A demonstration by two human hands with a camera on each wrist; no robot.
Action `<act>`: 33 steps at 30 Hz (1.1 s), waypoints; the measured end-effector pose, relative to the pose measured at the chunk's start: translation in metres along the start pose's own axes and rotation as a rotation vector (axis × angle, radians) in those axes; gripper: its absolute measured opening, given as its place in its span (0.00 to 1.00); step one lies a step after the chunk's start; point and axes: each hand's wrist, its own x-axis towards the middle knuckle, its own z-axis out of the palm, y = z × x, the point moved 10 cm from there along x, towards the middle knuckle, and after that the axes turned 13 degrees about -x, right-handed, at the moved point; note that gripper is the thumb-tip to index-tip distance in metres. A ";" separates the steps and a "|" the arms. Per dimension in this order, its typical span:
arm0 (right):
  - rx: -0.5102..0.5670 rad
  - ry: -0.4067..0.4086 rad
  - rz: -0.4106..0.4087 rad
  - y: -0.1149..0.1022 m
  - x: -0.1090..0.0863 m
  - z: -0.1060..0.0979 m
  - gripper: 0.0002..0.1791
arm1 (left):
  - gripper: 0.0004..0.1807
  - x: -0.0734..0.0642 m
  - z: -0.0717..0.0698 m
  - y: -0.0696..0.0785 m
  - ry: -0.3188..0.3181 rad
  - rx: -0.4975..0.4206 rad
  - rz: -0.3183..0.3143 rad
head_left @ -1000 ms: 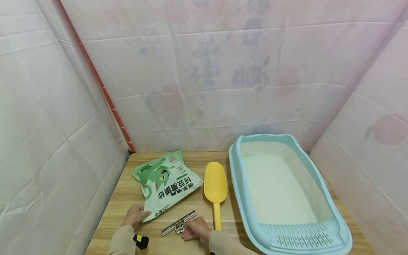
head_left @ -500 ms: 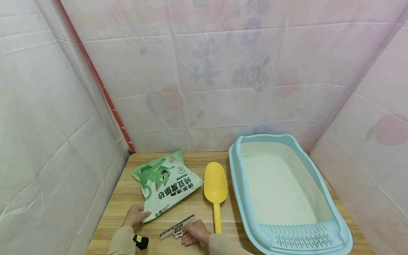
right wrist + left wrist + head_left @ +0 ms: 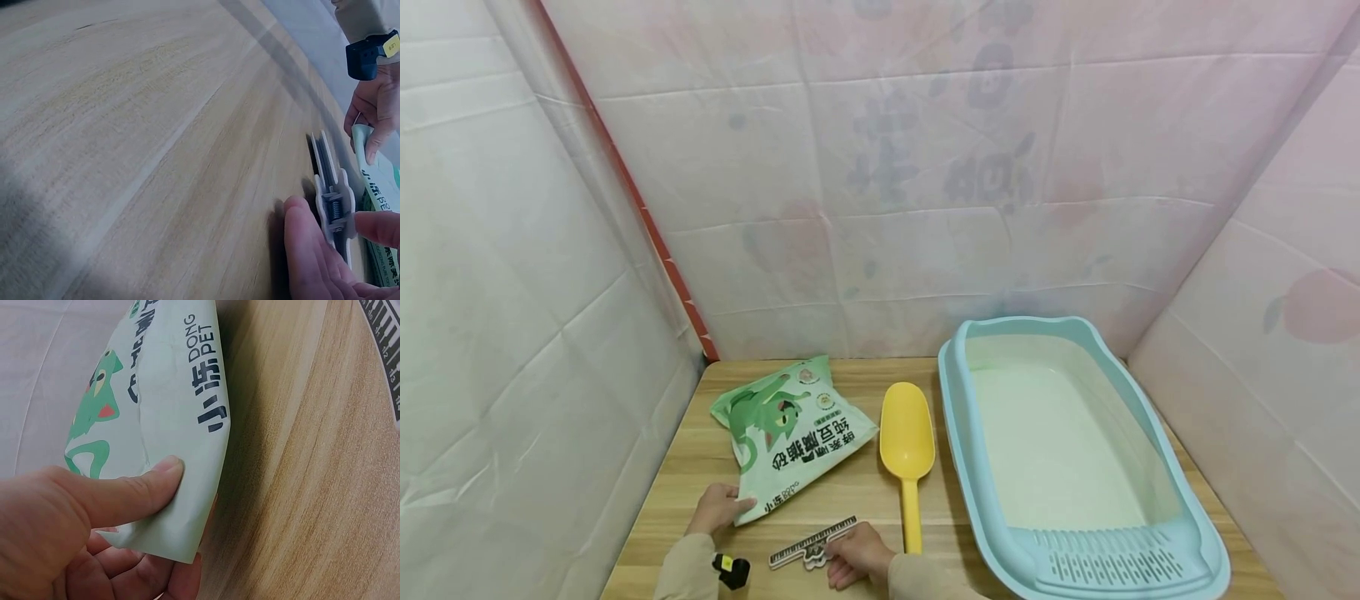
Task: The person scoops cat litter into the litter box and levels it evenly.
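My left hand (image 3: pixel 715 508) pinches the near-left corner of a green-and-white cat litter bag (image 3: pixel 808 425), thumb (image 3: pixel 147 490) on top and fingers curled beneath in the left wrist view. The bag is printed with a green cat and lies flat on the table. Just right of that corner, my right hand (image 3: pixel 861 554) holds a ruler-marked bag clip (image 3: pixel 797 552) by its middle grip. In the right wrist view the thumb lies at one side of the clip's spring (image 3: pixel 335 206), the other fingers at the opposite side, close over the wood.
A yellow scoop (image 3: pixel 907 437) lies beyond my right hand, its handle towards me. To the right stands a light-blue litter box (image 3: pixel 958 433) with a slotted front lip (image 3: pixel 1112 567). Pale cloth walls (image 3: pixel 917 250) close off the back and sides of the wooden table (image 3: pixel 677 467).
My right hand has shifted the clip slightly left and towards me. The left hand keeps its pinch on the bag corner, and the bag has stayed put.
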 end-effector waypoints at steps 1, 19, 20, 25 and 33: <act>-0.002 0.001 0.003 0.000 0.000 0.000 0.11 | 0.22 0.000 0.000 -0.001 0.002 -0.007 -0.007; -0.008 0.003 0.013 0.003 0.001 0.000 0.10 | 0.23 0.009 0.000 -0.011 0.000 -0.017 -0.025; -0.011 0.009 0.008 0.002 0.002 -0.001 0.10 | 0.22 0.007 0.000 -0.010 0.000 -0.017 -0.030; -0.018 0.042 -0.034 -0.005 0.000 -0.008 0.11 | 0.22 0.000 -0.004 -0.002 0.009 0.032 0.003; -0.029 0.045 -0.060 -0.015 -0.002 -0.022 0.11 | 0.30 -0.007 -0.014 0.003 0.049 0.041 -0.012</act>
